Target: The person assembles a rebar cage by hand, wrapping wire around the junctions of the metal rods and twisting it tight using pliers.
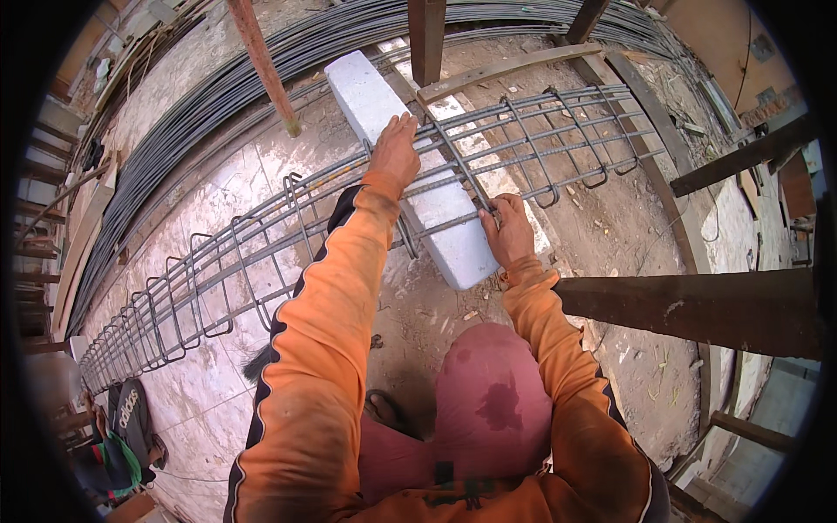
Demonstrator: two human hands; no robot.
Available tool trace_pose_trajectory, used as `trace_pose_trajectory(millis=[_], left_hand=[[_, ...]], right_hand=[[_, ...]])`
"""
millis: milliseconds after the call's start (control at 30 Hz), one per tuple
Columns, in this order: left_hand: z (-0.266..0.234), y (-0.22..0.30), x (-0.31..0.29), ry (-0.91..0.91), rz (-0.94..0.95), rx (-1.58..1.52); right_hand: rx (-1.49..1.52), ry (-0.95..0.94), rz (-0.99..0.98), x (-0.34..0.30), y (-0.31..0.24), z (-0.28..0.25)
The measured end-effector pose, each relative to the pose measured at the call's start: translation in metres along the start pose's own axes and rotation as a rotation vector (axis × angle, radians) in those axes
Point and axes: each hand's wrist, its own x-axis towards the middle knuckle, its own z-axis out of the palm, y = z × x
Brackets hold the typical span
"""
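A long rebar cage of ribbed steel bars and bent wire stirrups runs from the far right to the lower left. Under it lies a long white block, crossing it at an angle. My left hand is closed over the cage's bars above the block, its fingertips partly hidden. My right hand is closed at the near side, thumb and fingers on a stirrup where it meets the near bar. This stirrup slants between my two hands.
Bundled loose bars curve along the far left. A reddish post and a dark post stand beyond the cage. At right, a thick dark beam juts in beside my right arm. Another person is at lower left, near the cage's end.
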Motion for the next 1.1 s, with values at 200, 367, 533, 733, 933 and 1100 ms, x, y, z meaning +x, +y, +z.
trace_pose_trajectory(millis=[200,367,533,733,933,1100], left_hand=[[0.013,-0.007,0.05,-0.396,-0.027,0.096],[0.008,-0.015,0.073,-0.556,-0.022,0.104],[0.005,-0.019,0.079,-0.482,0.118,0.208],[-0.006,0.0,0.08,-0.531,0.066,0.172],[-0.005,0.007,0.085,-0.568,0.08,0.211],[-0.005,-0.008,0.066,-0.42,0.055,0.03]], right_hand=[[-0.047,-0.255,0.052,0.018,0.007,-0.011],[-0.055,-0.295,0.048,0.024,0.001,-0.015],[-0.015,-0.274,0.051,0.024,0.001,-0.013],[0.037,-0.26,0.046,0.018,0.005,-0.014],[0.096,-0.266,0.048,0.017,0.016,-0.014],[0.124,-0.259,0.064,0.011,0.012,-0.015]])
